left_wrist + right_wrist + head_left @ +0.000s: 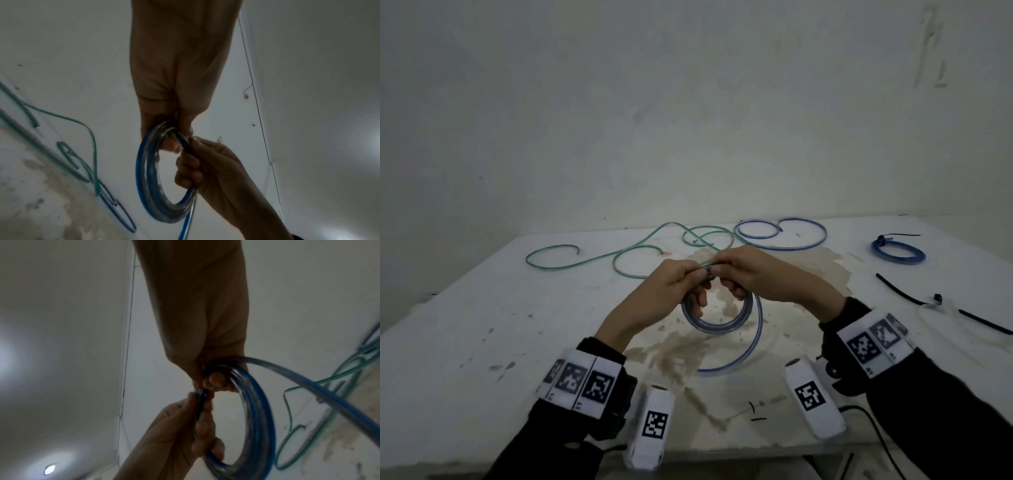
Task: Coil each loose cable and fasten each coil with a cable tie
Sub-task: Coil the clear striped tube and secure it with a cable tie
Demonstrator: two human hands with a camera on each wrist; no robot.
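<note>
Both hands hold a coil of blue-and-clear cable [717, 322] upright over the middle of the table. My left hand [674, 284] grips the coil's top, fingers curled through the ring [148, 178]. My right hand [743, 274] pinches the same top part from the right, fingers curled round the strands [255, 418]. A loose tail of this cable [750, 349] curves down to the table. Something small and dark sits between the two thumbs; I cannot tell what it is. A loose green cable [619, 255] sprawls at the back left, and a loose blue cable [787, 236] lies at the back.
A tied blue coil [899, 251] with a black cable tie lies at the back right. Loose black cable ties [904, 294] lie at the right. The white table [482, 325] is stained brown in the middle. Small black offcuts [756, 413] lie near the front edge.
</note>
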